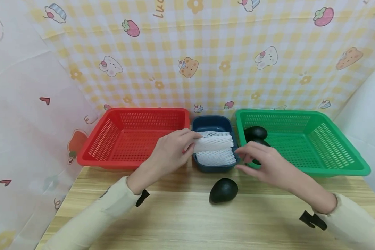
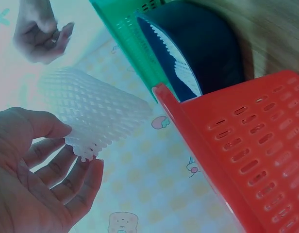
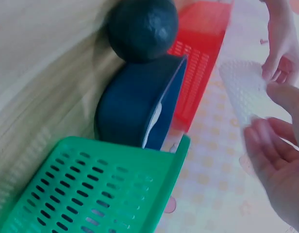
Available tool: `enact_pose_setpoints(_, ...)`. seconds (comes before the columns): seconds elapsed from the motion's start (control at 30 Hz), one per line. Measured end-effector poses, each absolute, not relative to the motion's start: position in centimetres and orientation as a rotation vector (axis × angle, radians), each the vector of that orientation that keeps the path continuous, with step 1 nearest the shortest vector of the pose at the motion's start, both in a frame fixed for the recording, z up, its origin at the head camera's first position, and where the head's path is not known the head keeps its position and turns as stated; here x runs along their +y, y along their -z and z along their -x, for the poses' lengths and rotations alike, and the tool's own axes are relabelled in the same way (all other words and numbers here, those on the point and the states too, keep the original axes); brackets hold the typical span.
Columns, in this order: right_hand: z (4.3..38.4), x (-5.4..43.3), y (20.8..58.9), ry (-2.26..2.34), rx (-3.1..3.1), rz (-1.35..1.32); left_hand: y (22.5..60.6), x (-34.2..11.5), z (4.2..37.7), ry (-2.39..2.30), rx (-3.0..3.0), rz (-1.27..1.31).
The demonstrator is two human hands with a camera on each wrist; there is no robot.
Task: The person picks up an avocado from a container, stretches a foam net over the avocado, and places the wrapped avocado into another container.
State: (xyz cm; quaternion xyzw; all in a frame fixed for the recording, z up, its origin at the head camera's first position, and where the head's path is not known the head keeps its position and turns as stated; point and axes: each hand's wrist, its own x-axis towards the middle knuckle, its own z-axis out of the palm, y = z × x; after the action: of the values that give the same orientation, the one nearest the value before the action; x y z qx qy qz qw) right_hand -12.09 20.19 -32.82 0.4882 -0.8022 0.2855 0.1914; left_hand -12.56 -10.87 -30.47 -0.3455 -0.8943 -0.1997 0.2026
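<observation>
My left hand (image 1: pixel 175 149) pinches one end of a white foam net sleeve (image 1: pixel 214 143), held above the navy bin (image 1: pixel 214 169). In the left wrist view the sleeve (image 2: pixel 101 104) stretches out from between thumb and fingertips. My right hand (image 1: pixel 265 161) is beside the sleeve's other end, thumb and fingers parted with nothing between them. More white foam nets (image 1: pixel 217 158) lie inside the bin. A dark avocado (image 1: pixel 223 190) rests on the table in front of it.
A red basket (image 1: pixel 134 165) stands left of the bin and a green basket (image 1: pixel 331 171) right of it. Dark avocados (image 1: pixel 257 133) lie at the green basket's left side, partly hidden by my right hand. A patterned cloth (image 1: pixel 206 41) hangs behind.
</observation>
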Motion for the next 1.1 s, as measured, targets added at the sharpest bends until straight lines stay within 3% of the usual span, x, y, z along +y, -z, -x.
enact_pose_setpoints(0.2,13.4,20.0,32.6,-0.814,-2.100,-1.278,30.3,-11.0,12.5,0.602,-2.492,0.965)
enact_pose_setpoints(0.6,15.7,19.7,33.4,-0.813,-1.960,-1.408,29.8,-10.9,12.6,0.837,-2.506,1.028)
enact_pose_setpoints(1.1,14.7,19.3,32.9,-1.135,-2.304,-1.179,30.1,-12.6,12.2,0.914,-2.745,1.162)
